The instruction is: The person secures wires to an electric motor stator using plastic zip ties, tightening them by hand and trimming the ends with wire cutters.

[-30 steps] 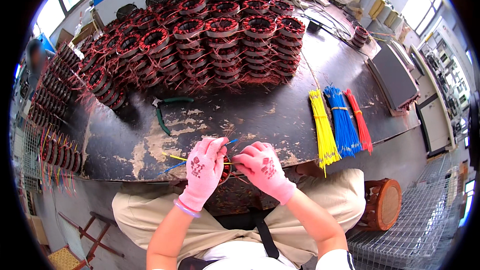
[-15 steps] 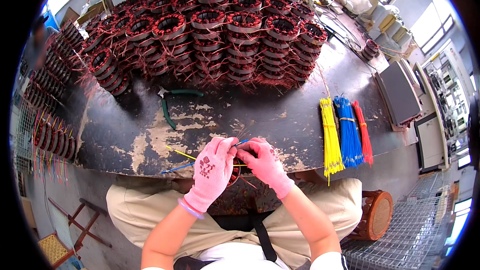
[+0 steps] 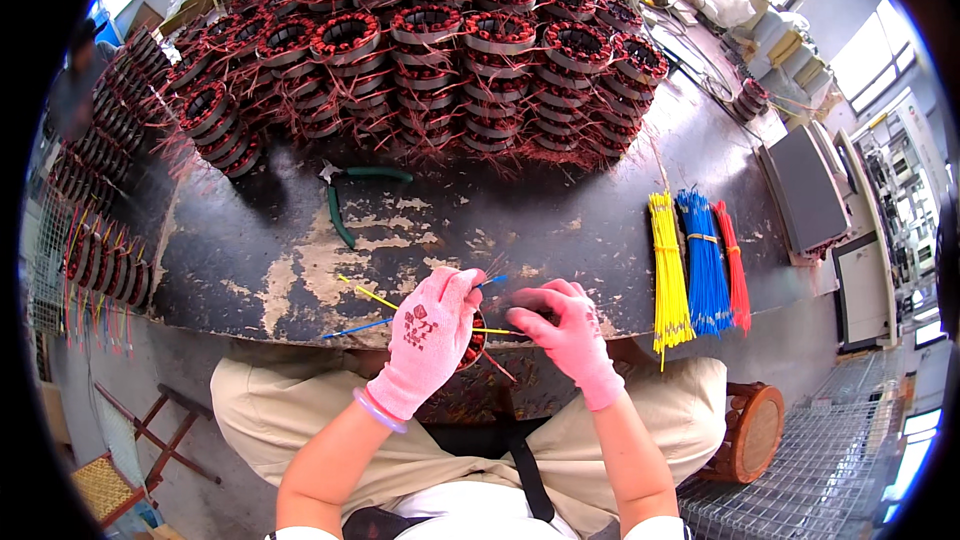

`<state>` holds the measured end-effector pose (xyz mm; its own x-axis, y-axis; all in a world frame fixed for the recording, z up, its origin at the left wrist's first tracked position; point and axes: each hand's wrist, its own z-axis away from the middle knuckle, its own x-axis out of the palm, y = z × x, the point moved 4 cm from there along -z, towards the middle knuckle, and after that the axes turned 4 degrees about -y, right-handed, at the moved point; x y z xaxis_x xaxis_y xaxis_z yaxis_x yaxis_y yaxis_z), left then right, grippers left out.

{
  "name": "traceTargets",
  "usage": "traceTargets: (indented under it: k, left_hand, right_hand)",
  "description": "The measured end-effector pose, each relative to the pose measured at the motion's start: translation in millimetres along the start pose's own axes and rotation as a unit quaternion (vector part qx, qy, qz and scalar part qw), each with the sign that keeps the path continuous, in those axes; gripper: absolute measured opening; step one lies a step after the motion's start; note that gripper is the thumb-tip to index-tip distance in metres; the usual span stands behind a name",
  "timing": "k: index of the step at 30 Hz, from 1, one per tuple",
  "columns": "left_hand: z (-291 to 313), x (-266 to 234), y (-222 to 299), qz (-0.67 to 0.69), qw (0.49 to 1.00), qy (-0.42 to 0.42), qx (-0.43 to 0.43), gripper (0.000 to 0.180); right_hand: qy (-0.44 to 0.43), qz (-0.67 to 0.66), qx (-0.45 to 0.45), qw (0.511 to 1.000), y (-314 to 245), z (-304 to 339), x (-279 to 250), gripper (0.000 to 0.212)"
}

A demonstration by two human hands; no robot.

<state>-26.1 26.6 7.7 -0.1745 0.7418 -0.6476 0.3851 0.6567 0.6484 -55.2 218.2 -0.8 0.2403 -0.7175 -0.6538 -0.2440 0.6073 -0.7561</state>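
Observation:
My left hand (image 3: 422, 340), in a pink glove, is closed with its fingertips pinched around a blue wire (image 3: 358, 328). The blue wire emerges beyond the fingertips, beside fine dark strands. A yellow wire (image 3: 372, 294) passes behind the same hand and comes out on its right. Partly hidden by that hand is a stator ring (image 3: 474, 345) with red windings, at the table's near edge. My right hand (image 3: 572, 340), also gloved in pink, is just right of the ring. Its fingers are curled and blurred at the tips, close to the yellow wire's right end; whether they grip anything is unclear.
Stacked wound stators (image 3: 430, 70) fill the back of the table (image 3: 560, 240). Green-handled pliers (image 3: 342, 205) lie at centre left. Bundles of yellow wires (image 3: 668, 280), blue wires (image 3: 706, 270) and red wires (image 3: 733, 270) lie right. More stators (image 3: 105, 270) hang at left.
My right hand has come away from the left fingertips, moving right and slightly down. More of the blue wire's end and the yellow wire shows. The left hand keeps its pinch.

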Motion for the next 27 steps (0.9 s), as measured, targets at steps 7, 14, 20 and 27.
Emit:
traceTargets:
  k: [7, 14, 20, 27]
  left_hand:
    - [-4, 2, 0, 0.018, 1.000, -0.002, 0.010, 0.032]
    - [-6, 2, -3, 0.012, 0.999, -0.040, 0.032, 0.018]
    - [-10, 2, -1, 0.009, 0.995, -0.073, 0.067, 0.015]
    - [-14, -3, 21, -0.081, 0.987, -0.113, 0.080, 0.017]
  right_hand:
    - [-0.035, -0.058, -0.021, 0.997, -5, -16, 29, 0.021]
    - [0.097, -0.045, -0.036, 0.994, -3, 5, 13, 0.010]
    - [0.161, 0.053, -0.111, 0.979, -18, 17, -6, 0.015]
    - [0.072, -0.033, -0.120, 0.990, -19, 3, -9, 0.013]
